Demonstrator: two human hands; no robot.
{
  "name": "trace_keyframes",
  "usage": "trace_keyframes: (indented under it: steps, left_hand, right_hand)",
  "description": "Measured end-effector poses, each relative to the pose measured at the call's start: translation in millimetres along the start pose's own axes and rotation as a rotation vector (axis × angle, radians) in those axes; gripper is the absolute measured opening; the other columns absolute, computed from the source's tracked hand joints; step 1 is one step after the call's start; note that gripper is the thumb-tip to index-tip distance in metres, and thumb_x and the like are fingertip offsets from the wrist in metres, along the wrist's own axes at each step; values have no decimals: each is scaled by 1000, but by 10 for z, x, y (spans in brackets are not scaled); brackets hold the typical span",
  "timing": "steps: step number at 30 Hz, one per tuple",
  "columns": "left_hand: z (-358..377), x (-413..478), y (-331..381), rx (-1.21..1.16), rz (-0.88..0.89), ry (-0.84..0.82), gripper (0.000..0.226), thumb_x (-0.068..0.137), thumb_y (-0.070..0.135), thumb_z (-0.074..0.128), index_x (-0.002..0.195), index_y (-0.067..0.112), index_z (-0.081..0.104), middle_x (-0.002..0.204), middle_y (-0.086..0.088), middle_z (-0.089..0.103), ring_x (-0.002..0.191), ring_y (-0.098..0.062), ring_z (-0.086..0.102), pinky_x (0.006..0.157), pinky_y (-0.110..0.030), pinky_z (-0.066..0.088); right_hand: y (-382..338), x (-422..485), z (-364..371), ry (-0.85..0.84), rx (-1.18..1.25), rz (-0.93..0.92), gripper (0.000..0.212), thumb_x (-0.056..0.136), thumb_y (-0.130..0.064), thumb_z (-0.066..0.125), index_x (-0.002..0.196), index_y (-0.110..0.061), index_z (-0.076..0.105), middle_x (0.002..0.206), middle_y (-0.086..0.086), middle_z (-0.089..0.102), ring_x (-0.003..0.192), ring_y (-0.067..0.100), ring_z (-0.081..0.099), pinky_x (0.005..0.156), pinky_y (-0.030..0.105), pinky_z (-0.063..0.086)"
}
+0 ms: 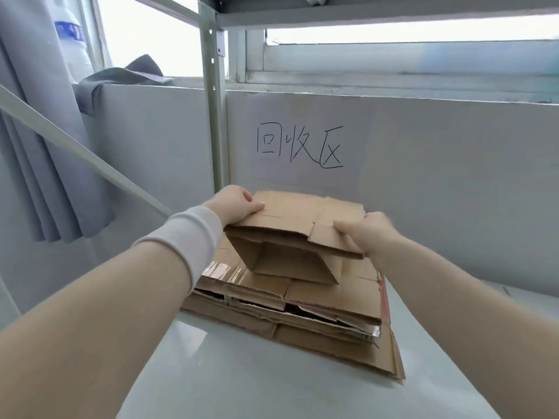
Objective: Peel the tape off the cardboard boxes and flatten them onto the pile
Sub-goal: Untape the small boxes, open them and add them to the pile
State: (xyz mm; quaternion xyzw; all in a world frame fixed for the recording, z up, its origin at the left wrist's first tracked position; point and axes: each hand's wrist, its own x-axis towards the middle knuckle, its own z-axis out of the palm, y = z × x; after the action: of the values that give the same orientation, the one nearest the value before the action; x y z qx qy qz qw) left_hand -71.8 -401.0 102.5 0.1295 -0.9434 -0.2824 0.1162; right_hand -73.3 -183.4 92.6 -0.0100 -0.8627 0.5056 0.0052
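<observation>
Flattening: left hand (234, 204) and right hand (372, 234) pinch opposite edges of a brown half-collapsed cardboard box (290, 216) (gaping underneath), which probably next needs pressing onto the flat brown cardboard pile (332, 297).

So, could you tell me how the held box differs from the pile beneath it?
The held box gapes partly open; the pile lies flat. The box is smaller and gripped by the left hand and right hand; the pile rests on the white table. Both are brown cardboard.
</observation>
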Motion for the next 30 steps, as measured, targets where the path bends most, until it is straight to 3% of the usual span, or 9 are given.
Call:
trace_keyframes:
  steps: [2, 3, 5, 6, 9, 11, 16, 22, 30]
  left_hand:
    - [130, 51, -163, 133, -14, -54, 42, 92, 33, 53, 126, 9, 54, 132, -9, 53, 122, -26, 48, 99, -28, 35]
    - [186, 73, -250, 188, -15, -93, 41, 92, 34, 52, 126, 11, 53, 133, -8, 52, 124, -26, 46, 102, -30, 34]
    - [274, 75, -387, 278, -16, -186, 45, 92, 38, 50, 130, 14, 49, 137, -5, 48, 127, -25, 43, 107, -33, 32]
    - [307, 58, -425, 289, -19, -202, 46, 92, 39, 49, 131, 15, 48, 137, -4, 47, 127, -25, 43, 108, -35, 32]
    - [349, 42, -449, 237, -16, -112, 44, 92, 36, 48, 131, 16, 47, 136, -8, 48, 124, -29, 45, 105, -36, 36]
    - [294, 16, -377, 254, 48, -15, 40, 92, 35, 47, 129, 20, 50, 134, -10, 48, 123, -31, 45, 103, -38, 37]
    - [52, -125, -36, 395, 234, 70, 30, 94, 24, 37, 116, 26, 58, 128, -3, 53, 119, -26, 46, 98, -36, 33]
    - [-150, -264, 321, 498, 295, 81, 35, 98, 38, 34, 121, 20, 54, 124, -3, 58, 115, -24, 51, 94, -38, 38]
    - [-269, -438, 693, 530, 379, 128, 41, 99, 41, 31, 122, 15, 53, 122, -7, 59, 110, -25, 54, 90, -37, 38]
  right_hand:
    - [108, 19, 149, -88, -183, 49, 52, 79, -32, 70, 111, 5, 52, 91, 11, 55, 88, 29, 58, 81, 36, 53]
    - [155, -7, 212, -127, -240, 76, 50, 79, -34, 69, 107, 3, 51, 88, 11, 53, 79, 26, 59, 67, 32, 55]
    - [226, -62, 310, -141, -352, 101, 49, 80, -40, 67, 106, -2, 49, 94, 13, 55, 66, 20, 55, 44, 22, 43]
    - [275, -59, 348, -112, -398, 78, 53, 80, -43, 66, 113, -4, 49, 105, 15, 56, 74, 22, 56, 48, 22, 43]
    - [306, -62, 391, 3, -448, 6, 64, 83, -46, 60, 132, -9, 41, 135, 16, 42, 121, 30, 41, 92, 34, 41]
    - [264, -73, 361, 25, -446, -36, 58, 86, -45, 54, 131, -10, 43, 137, 17, 40, 127, 32, 35, 101, 35, 34]
    - [135, -77, 225, 65, -476, -83, 53, 90, -43, 45, 130, -8, 47, 135, 20, 42, 124, 35, 40, 103, 35, 32]
    - [47, -114, 40, 73, -458, -126, 53, 92, -43, 41, 130, -7, 44, 133, 19, 42, 121, 35, 43, 103, 40, 36]
    - [21, -193, -181, 112, -456, -193, 51, 94, -40, 37, 132, -6, 42, 134, 15, 43, 122, 33, 42, 100, 43, 39]
